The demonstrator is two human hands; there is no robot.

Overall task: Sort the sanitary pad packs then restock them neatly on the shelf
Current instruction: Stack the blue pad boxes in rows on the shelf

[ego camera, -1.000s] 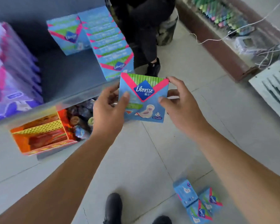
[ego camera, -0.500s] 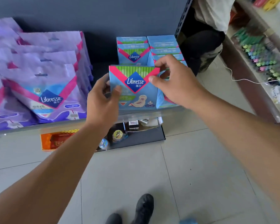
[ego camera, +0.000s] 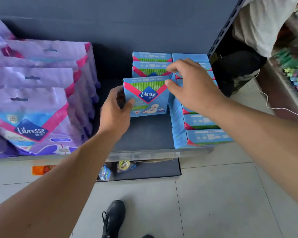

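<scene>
My left hand [ego camera: 114,110] and right hand [ego camera: 193,86] both gripping the upright blue cardboard Libresse pack [ego camera: 147,98] mid-shelf [ego camera: 144,134], behind the front edge.

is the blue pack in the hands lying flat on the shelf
No, the blue pack stands upright, logo facing out, with the left hand and right hand gripping its sides.

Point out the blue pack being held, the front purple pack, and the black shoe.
blue pack [ego camera: 148,97], head view, on its front logo.
front purple pack [ego camera: 31,130], head view, on its logo.
black shoe [ego camera: 114,215], head view, on its top.
</scene>
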